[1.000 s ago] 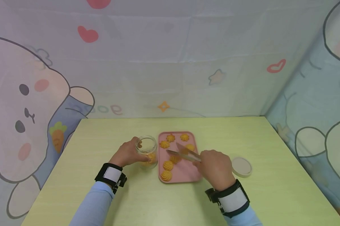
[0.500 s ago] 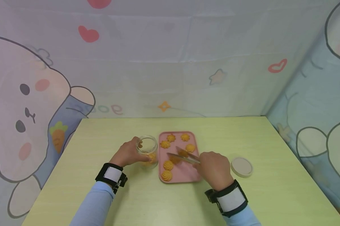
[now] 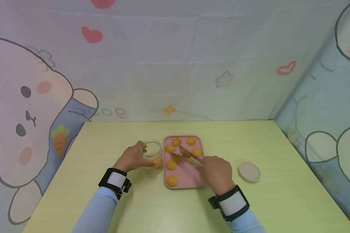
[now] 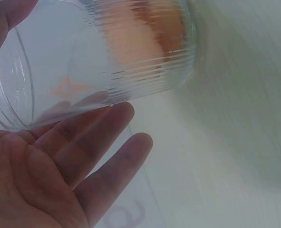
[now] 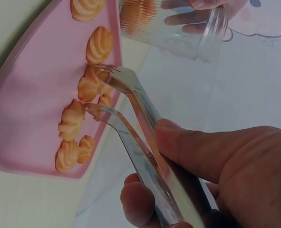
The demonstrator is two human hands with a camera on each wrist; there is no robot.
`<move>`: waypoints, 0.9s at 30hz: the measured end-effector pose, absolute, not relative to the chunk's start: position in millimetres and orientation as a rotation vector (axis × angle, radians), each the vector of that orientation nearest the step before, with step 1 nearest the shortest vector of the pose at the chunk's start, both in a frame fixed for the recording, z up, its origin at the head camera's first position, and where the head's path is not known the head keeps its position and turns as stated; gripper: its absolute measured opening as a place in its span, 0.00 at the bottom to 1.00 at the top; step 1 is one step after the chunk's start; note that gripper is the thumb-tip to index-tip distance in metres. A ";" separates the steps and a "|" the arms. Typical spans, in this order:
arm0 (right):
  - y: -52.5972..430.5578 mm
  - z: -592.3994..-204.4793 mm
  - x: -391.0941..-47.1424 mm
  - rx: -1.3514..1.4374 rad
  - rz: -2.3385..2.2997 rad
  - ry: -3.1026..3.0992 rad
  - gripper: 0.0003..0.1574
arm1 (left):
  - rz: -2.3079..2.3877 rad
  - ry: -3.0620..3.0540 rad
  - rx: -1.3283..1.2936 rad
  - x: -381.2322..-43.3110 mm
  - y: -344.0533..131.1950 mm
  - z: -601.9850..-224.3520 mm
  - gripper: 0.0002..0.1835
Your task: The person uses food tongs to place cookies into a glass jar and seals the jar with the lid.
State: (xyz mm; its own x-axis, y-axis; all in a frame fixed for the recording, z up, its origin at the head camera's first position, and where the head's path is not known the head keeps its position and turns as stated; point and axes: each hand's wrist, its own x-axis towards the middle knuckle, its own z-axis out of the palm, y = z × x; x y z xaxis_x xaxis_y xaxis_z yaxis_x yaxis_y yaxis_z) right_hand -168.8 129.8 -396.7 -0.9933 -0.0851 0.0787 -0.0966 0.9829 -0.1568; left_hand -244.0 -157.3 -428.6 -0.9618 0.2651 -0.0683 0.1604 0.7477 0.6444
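My left hand (image 3: 134, 159) holds a clear ribbed glass jar (image 3: 157, 163) on the table, thumb and fingers on opposite sides. Orange-yellow cookies sit in the jar's lower part, blurred by the ribs in the left wrist view. My right hand (image 3: 217, 173) grips metal tongs (image 5: 147, 142) between thumb and fingers. The tongs' tips stand apart, one on either side of a piped cookie (image 5: 88, 85) on the pink tray (image 3: 189, 181). Whether both tips touch that cookie, I cannot tell. Several other piped cookies lie on the tray, including one cookie (image 3: 171, 181) near its front left corner.
A round whitish lid (image 3: 249, 172) lies flat on the pale yellow table (image 3: 279, 200), right of my right hand. The jar stands close beside the tray's left edge. A printed cloth backdrop (image 3: 169, 64) rises behind the table.
My right hand and the tongs have shifted slightly left and away from me. The cookie between the tips and the one beside it have slid the same way. My left hand and the jar stay put.
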 end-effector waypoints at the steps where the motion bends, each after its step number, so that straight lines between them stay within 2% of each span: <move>1: 129.6 -397.6 -169.5 0.136 0.243 -3.052 0.25 | 1.008 2.789 0.343 -243.9 -157.1 -428.4 0.43; 16: 130.7 -399.9 -169.5 0.123 0.226 -3.035 0.24 | 1.017 2.778 0.337 -244.2 -156.5 -429.0 0.44; 27: 129.3 -403.3 -173.5 0.128 0.232 -3.056 0.27 | 1.026 2.774 0.334 -245.3 -158.4 -430.9 0.43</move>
